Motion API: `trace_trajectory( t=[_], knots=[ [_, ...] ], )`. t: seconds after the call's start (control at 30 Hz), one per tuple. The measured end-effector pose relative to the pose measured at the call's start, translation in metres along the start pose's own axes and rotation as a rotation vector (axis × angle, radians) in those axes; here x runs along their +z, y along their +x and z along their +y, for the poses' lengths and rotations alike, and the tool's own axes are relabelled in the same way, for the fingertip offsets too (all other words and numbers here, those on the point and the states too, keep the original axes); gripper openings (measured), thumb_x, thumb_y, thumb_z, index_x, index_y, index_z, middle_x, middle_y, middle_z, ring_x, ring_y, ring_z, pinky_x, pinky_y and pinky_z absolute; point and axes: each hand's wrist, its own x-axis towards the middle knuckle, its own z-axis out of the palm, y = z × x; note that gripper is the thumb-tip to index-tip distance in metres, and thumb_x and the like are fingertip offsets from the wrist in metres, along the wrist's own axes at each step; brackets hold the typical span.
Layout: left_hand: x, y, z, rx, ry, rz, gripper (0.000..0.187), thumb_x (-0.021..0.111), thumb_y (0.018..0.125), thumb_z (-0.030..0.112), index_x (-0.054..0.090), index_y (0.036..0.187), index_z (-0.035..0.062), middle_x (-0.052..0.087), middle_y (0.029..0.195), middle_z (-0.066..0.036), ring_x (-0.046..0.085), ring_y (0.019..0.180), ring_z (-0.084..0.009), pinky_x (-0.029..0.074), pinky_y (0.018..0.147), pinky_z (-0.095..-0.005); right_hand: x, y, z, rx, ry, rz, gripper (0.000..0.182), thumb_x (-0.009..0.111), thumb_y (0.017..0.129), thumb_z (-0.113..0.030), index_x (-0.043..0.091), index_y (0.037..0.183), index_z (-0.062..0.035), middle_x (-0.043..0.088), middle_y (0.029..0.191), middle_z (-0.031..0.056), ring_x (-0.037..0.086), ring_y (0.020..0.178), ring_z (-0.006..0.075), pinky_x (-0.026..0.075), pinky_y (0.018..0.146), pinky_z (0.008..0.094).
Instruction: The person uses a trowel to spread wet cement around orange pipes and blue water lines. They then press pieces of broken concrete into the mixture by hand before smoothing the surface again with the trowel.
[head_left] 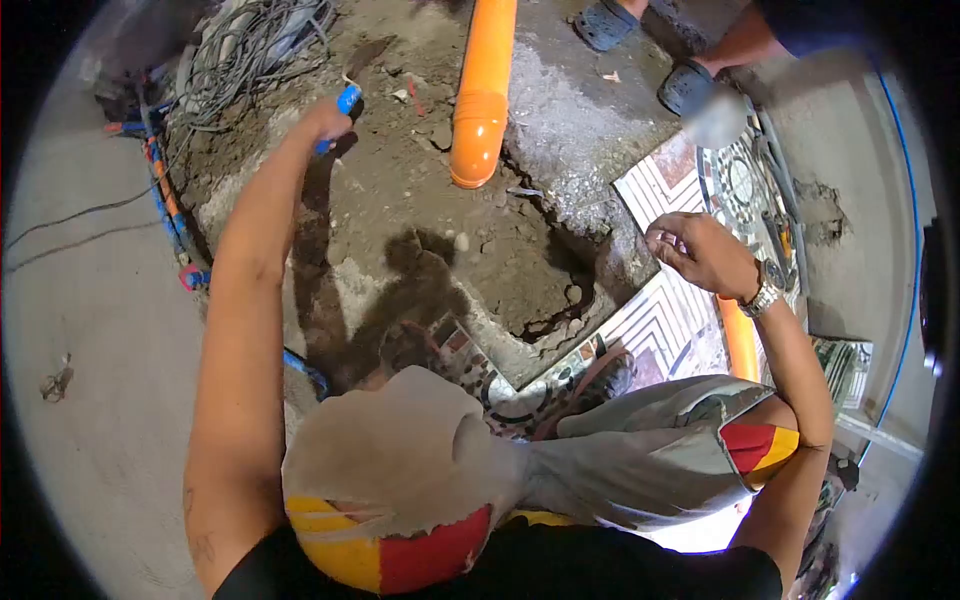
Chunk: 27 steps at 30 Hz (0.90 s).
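My left hand (327, 122), arm stretched forward, is closed around a blue-handled tool (349, 98). The tool's kind is not clear; blue shows at both ends of my grip, above the dirt. To the right, my right hand (703, 252) hangs over patterned tiles (665, 310), its wrist wearing a metal watch. Its fingers curl in toward the thumb, and what they hold, if anything, is hidden. Between my hands an orange pipe (484, 105) lies with its rounded near end beside a dug hole (535, 270) of loose soil.
Coiled grey cable (245, 65) lies at the upper left, near blue and orange conduits (163, 185). Another person's feet in dark clogs (687, 88) stand at the upper right. A second orange pipe (738, 338) lies by my knee. Broken tile edges (515, 390) border the hole.
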Motion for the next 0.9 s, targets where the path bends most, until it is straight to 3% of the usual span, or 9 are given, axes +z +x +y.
trace_trajectory(
  t=[0.03, 0.1, 0.33, 0.47, 0.63, 0.7, 0.77, 0.83, 0.9],
  knots=[
    [0.012, 0.019, -0.022, 0.004, -0.002, -0.011, 0.025, 0.061, 0.075, 0.014, 0.067, 0.088, -0.0055, 0.071, 0.086, -0.026, 0.071, 0.072, -0.0348, 0.055, 0.069, -0.0449, -0.001, -0.005, 0.002, 0.010, 0.002, -0.006, 0.016, 0.060, 0.093, -0.018, 0.063, 0.096, -0.0032, 0.061, 0.077, 0.0185, 0.061, 0.074, 0.0387, 0.048, 0.067, 0.0458],
    [0.030, 0.073, -0.084, 0.496, 0.345, 0.217, 0.029, 0.063, 0.072, 0.013, 0.061, 0.099, 0.0032, 0.068, 0.086, -0.024, 0.064, 0.078, -0.0441, 0.052, 0.074, -0.0487, -0.003, -0.010, 0.006, 0.010, 0.011, 0.003, 0.014, 0.060, 0.092, -0.016, 0.064, 0.096, -0.0039, 0.061, 0.077, 0.0185, 0.061, 0.073, 0.0387, 0.048, 0.067, 0.0456],
    [0.034, -0.111, -0.059, 0.141, 0.214, -0.205, 0.020, 0.062, 0.074, 0.012, 0.063, 0.090, 0.0015, 0.068, 0.090, -0.028, 0.066, 0.088, -0.0444, 0.052, 0.080, -0.0501, 0.016, -0.005, 0.024, -0.074, 0.048, -0.011, 0.019, 0.060, 0.094, -0.020, 0.066, 0.095, -0.0025, 0.064, 0.079, 0.0191, 0.062, 0.074, 0.0385, 0.049, 0.069, 0.0454],
    [0.078, -0.184, -0.077, 0.190, 0.148, -0.078, 0.019, 0.063, 0.073, 0.014, 0.060, 0.089, 0.0028, 0.066, 0.085, -0.027, 0.064, 0.083, -0.0456, 0.052, 0.078, -0.0501, 0.021, -0.003, 0.016, -0.044, 0.237, -0.049, 0.019, 0.063, 0.094, -0.018, 0.066, 0.101, -0.0008, 0.066, 0.082, 0.0162, 0.063, 0.070, 0.0303, 0.049, 0.065, 0.0385],
    [0.085, -0.272, -0.023, 0.196, 0.180, -0.227, 0.035, 0.066, 0.076, 0.021, 0.056, 0.104, 0.0033, 0.063, 0.081, -0.027, 0.060, 0.079, -0.0488, 0.049, 0.073, -0.0526, 0.036, 0.000, 0.006, -0.080, 0.122, -0.092, 0.018, 0.061, 0.093, -0.021, 0.066, 0.097, -0.0047, 0.068, 0.084, 0.0185, 0.066, 0.081, 0.0381, 0.051, 0.073, 0.0463],
    [0.135, -0.285, -0.039, 0.206, 0.037, -0.226, 0.044, 0.068, 0.078, 0.026, 0.054, 0.112, 0.0042, 0.064, 0.083, -0.020, 0.063, 0.078, -0.0424, 0.049, 0.072, -0.0515, 0.053, 0.008, -0.003, -0.133, 0.014, -0.091, 0.020, 0.061, 0.093, -0.025, 0.067, 0.098, -0.0057, 0.068, 0.085, 0.0180, 0.067, 0.081, 0.0383, 0.052, 0.073, 0.0472],
    [0.150, -0.317, 0.011, -0.245, -0.446, -0.443, 0.048, 0.072, 0.078, 0.030, 0.055, 0.115, 0.0046, 0.062, 0.088, -0.012, 0.064, 0.076, -0.0277, 0.050, 0.068, -0.0455, 0.081, 0.025, -0.014, -0.079, 0.063, -0.252, 0.032, 0.056, 0.098, -0.038, 0.065, 0.101, -0.0073, 0.067, 0.081, 0.0187, 0.068, 0.079, 0.0379, 0.053, 0.070, 0.0497],
    [0.164, -0.343, 0.056, -0.200, -0.761, -0.250, 0.053, 0.075, 0.078, 0.030, 0.054, 0.120, 0.0053, 0.060, 0.082, -0.005, 0.059, 0.070, -0.0162, 0.049, 0.062, -0.0371, 0.103, 0.051, -0.052, -0.021, 0.192, -0.342, 0.045, 0.050, 0.100, -0.049, 0.064, 0.102, -0.0065, 0.068, 0.082, 0.0206, 0.068, 0.085, 0.0398, 0.053, 0.074, 0.0509],
    [0.191, -0.347, 0.076, -0.171, -0.876, -0.141, 0.047, 0.075, 0.082, 0.024, 0.055, 0.120, 0.0060, 0.061, 0.084, -0.005, 0.059, 0.070, -0.0147, 0.050, 0.063, -0.0351, 0.153, 0.081, -0.080, -0.106, 0.453, -0.132, 0.051, 0.053, 0.098, -0.052, 0.061, 0.104, -0.0018, 0.067, 0.093, 0.0246, 0.064, 0.088, 0.0462, 0.050, 0.080, 0.0527]
  ],
)
